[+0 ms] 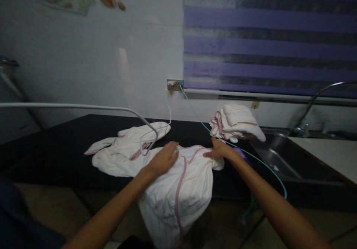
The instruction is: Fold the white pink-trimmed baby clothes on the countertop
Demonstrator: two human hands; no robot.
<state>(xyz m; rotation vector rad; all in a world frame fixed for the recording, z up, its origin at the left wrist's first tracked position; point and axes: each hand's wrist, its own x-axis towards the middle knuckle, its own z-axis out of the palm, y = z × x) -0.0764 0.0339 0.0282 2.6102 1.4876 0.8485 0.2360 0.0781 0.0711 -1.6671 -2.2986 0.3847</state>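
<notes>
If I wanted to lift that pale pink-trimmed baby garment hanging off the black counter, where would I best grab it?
Probably at the shoulders, from above. The garment lies with its top flat on the black counter while its lower half hangs over the front edge. The left hand and right hand already press flat near the neckline, one on each side, so pinching there would lift it evenly.

A black countertop (69,156) carries a cream pink-trimmed garment (178,189) draped over its near edge, a second one (122,150) spread left of it, and a folded stack (237,124) far right (beside the sink (281,159)).
</notes>
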